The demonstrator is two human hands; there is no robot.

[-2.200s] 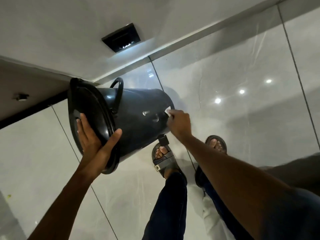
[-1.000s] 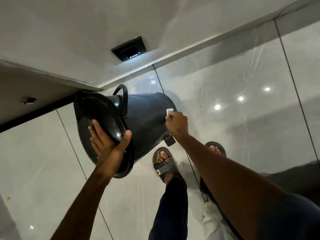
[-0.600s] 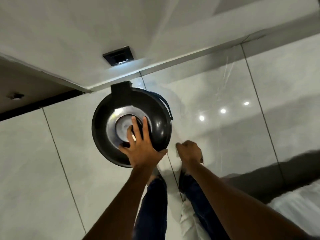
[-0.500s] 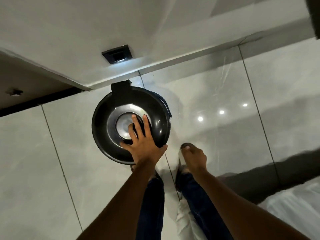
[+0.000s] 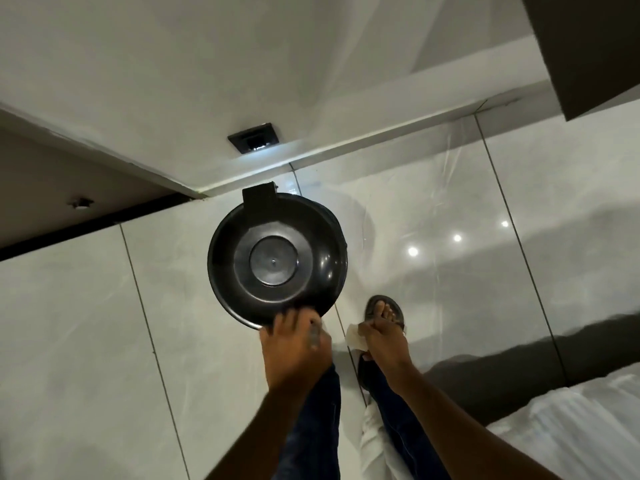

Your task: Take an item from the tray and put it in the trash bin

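Trash bin (image 5: 277,259) is standing upright on the glossy tiled floor (image 5: 86,341) near the wall (image 5: 173,81), seen from straight above, black round lid (image 5: 273,261) sitting shut on it, hinge tab pointing toward the wall. Left hand (image 5: 294,351) is reaching the near rim of the lid, fingertips touching the edge, fingers bent, blurred, so cannot tell if they are gripping it. Right hand (image 5: 384,341) is hanging just beside the bin on its right, fingers pinching a small white item (image 5: 355,336). Sandalled foot (image 5: 384,310) is showing under the right hand.
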